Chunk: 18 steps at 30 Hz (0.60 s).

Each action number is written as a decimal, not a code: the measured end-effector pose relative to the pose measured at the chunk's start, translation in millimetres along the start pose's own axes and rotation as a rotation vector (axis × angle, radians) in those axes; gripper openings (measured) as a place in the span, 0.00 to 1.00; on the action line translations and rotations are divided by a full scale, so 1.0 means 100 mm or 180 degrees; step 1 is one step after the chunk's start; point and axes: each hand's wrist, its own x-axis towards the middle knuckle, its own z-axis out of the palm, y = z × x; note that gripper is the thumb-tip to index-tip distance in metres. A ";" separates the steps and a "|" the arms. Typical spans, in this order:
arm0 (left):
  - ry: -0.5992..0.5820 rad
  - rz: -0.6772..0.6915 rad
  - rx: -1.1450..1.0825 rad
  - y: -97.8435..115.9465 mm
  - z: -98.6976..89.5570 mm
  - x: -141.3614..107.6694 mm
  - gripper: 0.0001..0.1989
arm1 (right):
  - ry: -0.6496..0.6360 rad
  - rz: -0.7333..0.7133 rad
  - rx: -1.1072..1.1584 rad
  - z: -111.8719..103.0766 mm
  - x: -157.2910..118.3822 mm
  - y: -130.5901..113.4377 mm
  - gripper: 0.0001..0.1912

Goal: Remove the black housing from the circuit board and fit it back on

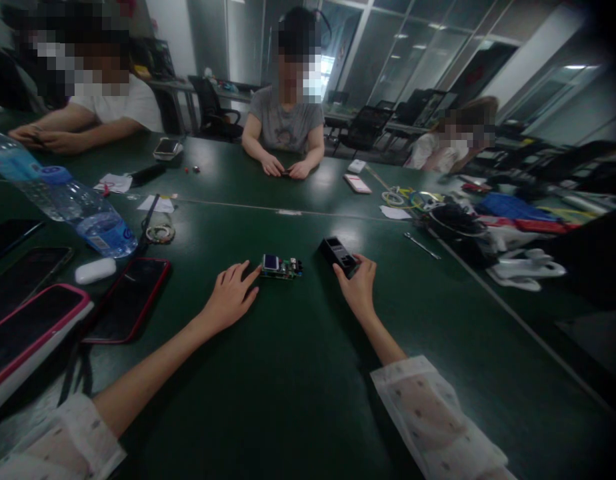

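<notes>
A small green circuit board [288, 269] with a little screen lies on the dark green table [288, 400], near the middle. My left hand [231, 293] rests at its left end, fingers spread, with a fingertip at the board's edge. To the right of the board is a black rectangular case [338, 253] with cut-outs in its top face. My right hand [357, 283] grips the near end of this case between thumb and fingers. A gap of bare table separates the board from the case.
Phones [131, 300], a white earbud case [95, 271] and plastic bottles [103, 230] crowd the left. A wrench [422, 245], cables and a white tool [531, 267] lie at the right. People sit across the table, one person's hands [287, 168] resting on its far side.
</notes>
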 end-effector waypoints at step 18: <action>-0.0051 -0.0003 -0.0020 0.02 -0.05 -0.01 0.24 | -0.0217 0.0206 0.0460 0.05 0.00 0.07 0.25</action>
